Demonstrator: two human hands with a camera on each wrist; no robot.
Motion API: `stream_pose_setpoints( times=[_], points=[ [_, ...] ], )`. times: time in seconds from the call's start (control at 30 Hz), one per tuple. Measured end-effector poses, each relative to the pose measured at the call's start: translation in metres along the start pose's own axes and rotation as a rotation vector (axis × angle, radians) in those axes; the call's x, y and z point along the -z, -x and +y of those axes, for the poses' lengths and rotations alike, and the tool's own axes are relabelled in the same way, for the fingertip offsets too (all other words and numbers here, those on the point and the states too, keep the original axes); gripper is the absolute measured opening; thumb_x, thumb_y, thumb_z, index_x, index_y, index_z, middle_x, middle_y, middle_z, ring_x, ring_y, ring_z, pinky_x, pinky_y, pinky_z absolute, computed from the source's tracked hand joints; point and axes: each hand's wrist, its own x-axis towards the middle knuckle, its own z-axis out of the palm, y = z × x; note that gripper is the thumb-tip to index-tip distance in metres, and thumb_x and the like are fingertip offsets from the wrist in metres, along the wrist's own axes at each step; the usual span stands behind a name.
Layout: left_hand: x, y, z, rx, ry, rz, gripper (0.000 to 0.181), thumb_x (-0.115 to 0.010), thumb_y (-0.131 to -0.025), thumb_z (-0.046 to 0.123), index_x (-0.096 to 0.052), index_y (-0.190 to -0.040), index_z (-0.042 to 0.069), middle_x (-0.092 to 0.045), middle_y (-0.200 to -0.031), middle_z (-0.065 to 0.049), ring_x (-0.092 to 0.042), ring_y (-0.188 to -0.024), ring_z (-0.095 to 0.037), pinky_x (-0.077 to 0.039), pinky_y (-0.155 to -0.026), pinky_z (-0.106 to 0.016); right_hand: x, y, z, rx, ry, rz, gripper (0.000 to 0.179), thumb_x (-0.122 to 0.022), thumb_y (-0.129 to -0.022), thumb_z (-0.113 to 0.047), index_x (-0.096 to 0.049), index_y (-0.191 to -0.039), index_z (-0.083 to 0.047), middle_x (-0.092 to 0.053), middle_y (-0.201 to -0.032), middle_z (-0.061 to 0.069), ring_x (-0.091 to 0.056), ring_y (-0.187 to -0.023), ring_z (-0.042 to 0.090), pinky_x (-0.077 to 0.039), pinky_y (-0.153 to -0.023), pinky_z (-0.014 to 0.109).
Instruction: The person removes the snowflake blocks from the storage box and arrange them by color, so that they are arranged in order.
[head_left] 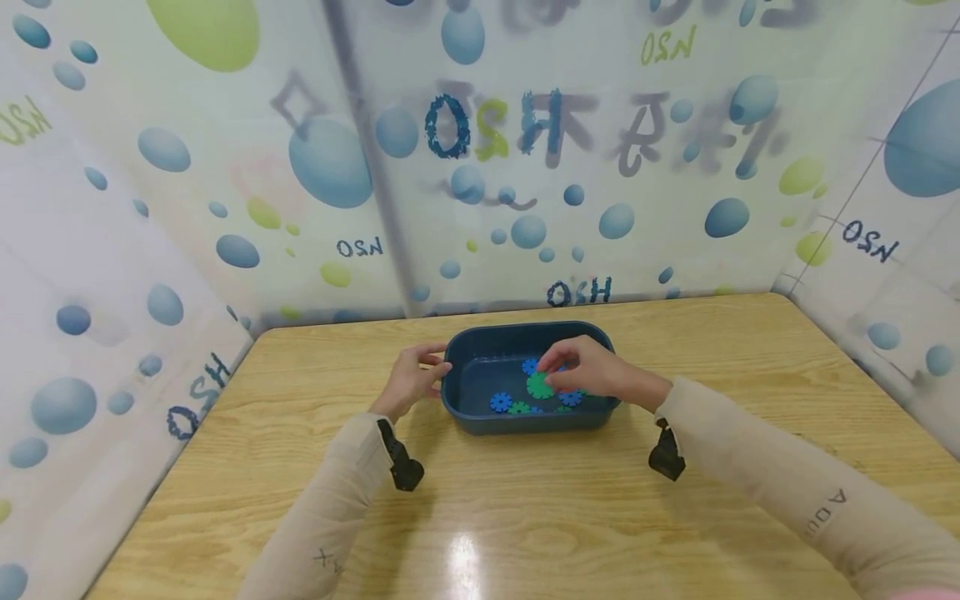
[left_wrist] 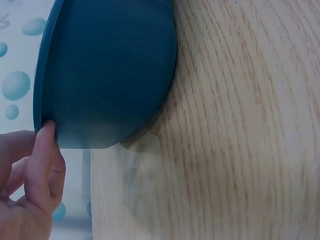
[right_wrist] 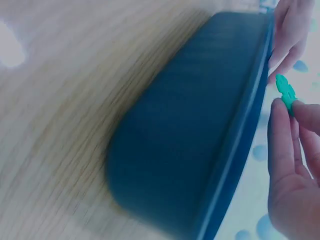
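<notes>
A dark blue rectangular basin [head_left: 525, 425] with rounded corners stands on the wooden table. At its left end my left hand [head_left: 411, 379] grips the rim; in the left wrist view, a fingertip of this hand [left_wrist: 37, 175] presses the outer wall just under the edge. Over the basin's right half, my right hand [head_left: 592, 367] pinches a green notched plastic disc [head_left: 539, 386] between thumb and fingers. Edge-on, the green disc [right_wrist: 286, 94] shows above the rim in the right wrist view. Inside the basin lie several blue notched discs [head_left: 501, 402] and green ones [head_left: 519, 408], partly hidden by the right hand and front wall.
The light wooden table [head_left: 480, 500] extends around the basin on all sides. Behind it hangs a white curtain [head_left: 480, 208] printed with blue and green drops, which also closes off the left and right. A dark wrist-worn camera [head_left: 405, 467] sits on the left sleeve, another camera [head_left: 666, 457] on the right.
</notes>
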Motion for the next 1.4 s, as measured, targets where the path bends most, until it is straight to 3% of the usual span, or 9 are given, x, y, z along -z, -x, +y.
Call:
stream_pose_setpoints(
  times=[0.13, 0.3, 0.53, 0.83, 1.1, 1.4],
  points=[
    [0.001, 0.0, 0.0, 0.0, -0.001, 0.001, 0.036, -0.055, -0.087, 0.003, -0.051, -0.122, 0.003, -0.049, -0.104, -0.02, -0.059, -0.07, -0.019, -0.054, -0.055, -0.033, -0.01, 0.005, -0.009, 0.053, -0.053, -0.037, 0.018, -0.057, -0.085, -0.003, -0.059, -0.1, 0.005, -0.059, -0.091, 0.012, -0.059, -0.08, 0.034, -0.051, -0.071, 0.042],
    [0.001, -0.001, 0.0, 0.0, -0.006, -0.008, 0.036, -0.054, -0.087, 0.003, -0.051, -0.123, 0.002, -0.049, -0.104, -0.02, -0.059, -0.072, -0.021, -0.053, -0.054, -0.031, -0.03, 0.01, -0.015, 0.106, -0.097, -0.09, 0.017, -0.057, -0.084, -0.003, -0.059, -0.099, 0.006, -0.061, -0.087, 0.01, -0.06, -0.075, 0.025, -0.052, -0.069, 0.034],
    [-0.001, -0.003, 0.003, -0.013, -0.008, -0.012, 0.036, -0.054, -0.087, 0.003, -0.049, -0.123, 0.0, -0.049, -0.104, -0.02, -0.059, -0.074, -0.023, -0.053, -0.059, -0.037, -0.056, 0.012, -0.017, 0.139, -0.113, -0.137, 0.014, -0.057, -0.084, -0.002, -0.06, -0.096, 0.005, -0.061, -0.084, 0.009, -0.058, -0.074, 0.028, -0.051, -0.067, 0.032],
    [0.0, -0.002, 0.002, 0.001, -0.012, -0.009, 0.037, -0.054, -0.087, 0.002, -0.049, -0.124, 0.001, -0.048, -0.104, -0.02, -0.057, -0.074, -0.02, -0.054, -0.058, -0.035, -0.086, 0.011, -0.009, 0.152, -0.076, -0.151, 0.012, -0.059, -0.081, -0.001, -0.062, -0.092, 0.003, -0.061, -0.081, 0.007, -0.056, -0.07, 0.012, -0.049, -0.065, 0.023],
    [0.001, 0.0, 0.004, -0.001, -0.011, -0.016, 0.037, -0.053, -0.088, 0.003, -0.049, -0.124, 0.0, -0.049, -0.104, -0.021, -0.059, -0.08, -0.028, -0.054, -0.057, -0.033, -0.114, 0.0, 0.009, 0.143, 0.005, -0.143, 0.01, -0.062, -0.08, -0.002, -0.063, -0.09, -0.001, -0.06, -0.079, 0.002, -0.053, -0.071, 0.009, -0.047, -0.065, 0.018],
    [0.0, 0.001, 0.001, 0.01, -0.008, -0.017, 0.037, -0.054, -0.087, 0.004, -0.049, -0.123, 0.001, -0.049, -0.103, -0.02, -0.058, -0.076, -0.022, -0.054, -0.058, -0.033, -0.129, -0.016, 0.013, 0.165, 0.09, -0.11, 0.012, -0.061, -0.078, 0.003, -0.064, -0.09, 0.003, -0.062, -0.08, 0.006, -0.055, -0.072, 0.008, -0.046, -0.066, 0.015]
  ],
)
